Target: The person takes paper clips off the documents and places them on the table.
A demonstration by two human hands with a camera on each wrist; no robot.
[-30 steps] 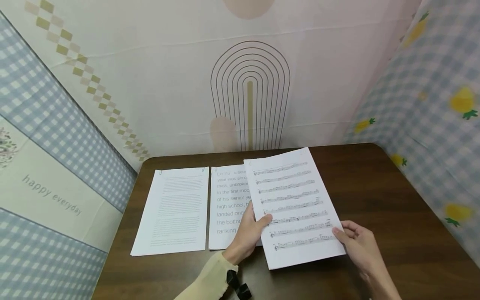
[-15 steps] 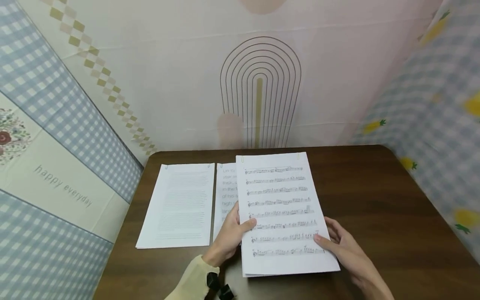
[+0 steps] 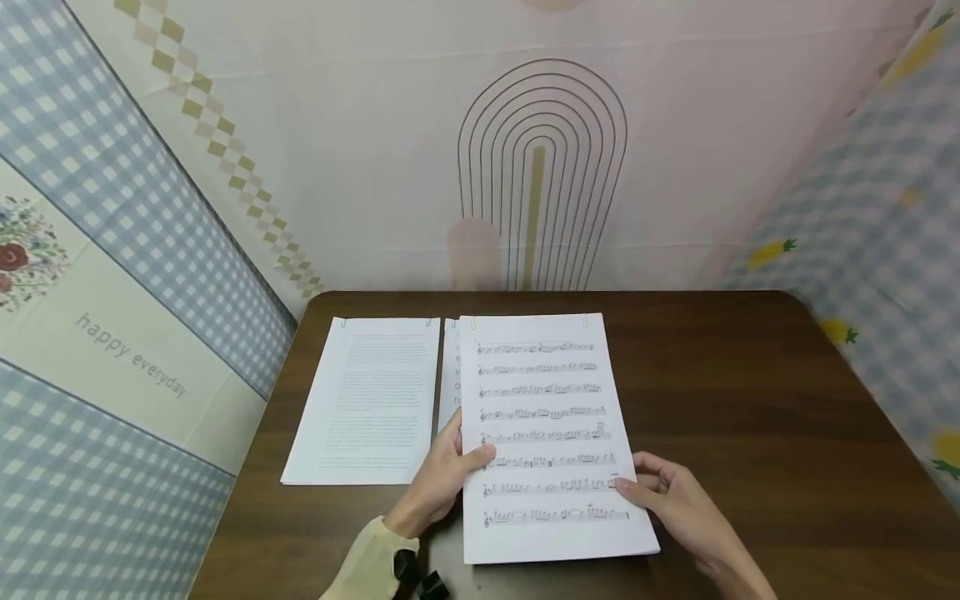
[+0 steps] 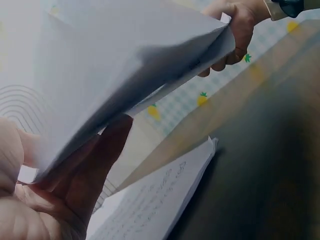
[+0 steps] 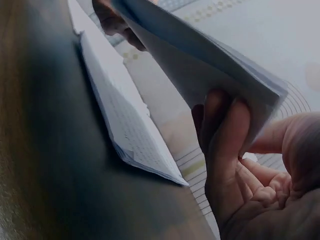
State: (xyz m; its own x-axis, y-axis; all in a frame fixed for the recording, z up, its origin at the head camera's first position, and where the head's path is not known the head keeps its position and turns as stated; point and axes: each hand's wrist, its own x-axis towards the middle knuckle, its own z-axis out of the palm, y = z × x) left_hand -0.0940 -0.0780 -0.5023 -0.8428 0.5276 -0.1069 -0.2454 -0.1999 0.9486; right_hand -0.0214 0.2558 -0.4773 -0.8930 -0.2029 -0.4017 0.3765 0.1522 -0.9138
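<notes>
A stack of sheet music with clips along its top edge is held up over the table by both hands. My left hand grips its left edge, thumb on the front page and fingers behind. The lower right edge is pinched by my right hand, thumb on top. From below, in the left wrist view, the sheet music shows its loose lower edges slightly fanned apart. In the right wrist view my right hand has its fingers under the sheet music.
A clipped stack of small-print pages lies on the brown table at left. Beside it, a stack of large-print pages is mostly hidden behind the sheet music. A patterned cloth wall stands behind the table.
The sheet music has moved left and toward me in the head view and turned from tilted to nearly straight. It now covers more of the large-print pages. Both hands keep hold of it.
</notes>
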